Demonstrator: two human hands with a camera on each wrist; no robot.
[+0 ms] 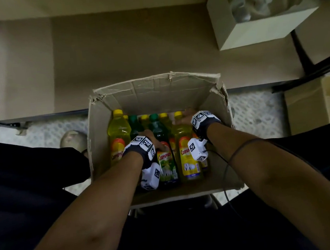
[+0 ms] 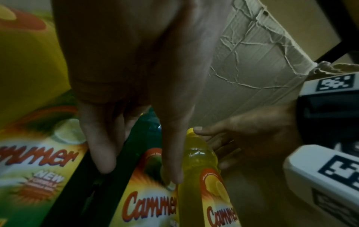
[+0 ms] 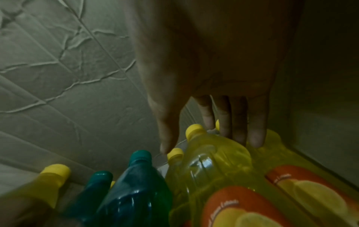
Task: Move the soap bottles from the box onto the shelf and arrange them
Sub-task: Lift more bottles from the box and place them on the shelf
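An open cardboard box (image 1: 154, 89) holds several upright yellow and green soap bottles with "Cammer" labels. My left hand (image 1: 150, 135) reaches down over a green bottle (image 1: 160, 133); in the left wrist view its straight fingers (image 2: 172, 165) hang on either side of that dark green bottle (image 2: 144, 135). My right hand (image 1: 185, 116) is at the top of a yellow bottle (image 1: 184, 143). The right wrist view shows its fingers (image 3: 256, 130) behind the yellow bottle's (image 3: 211, 161) shoulder and the thumb left of the cap, not closed. The beige shelf (image 1: 131, 47) lies beyond the box.
A white box (image 1: 261, 27) with crumpled plastic inside stands on the shelf at the far right. Black metal shelf struts (image 1: 304, 59) run on the right. A shoe (image 1: 73, 139) is on the floor left of the cardboard box.
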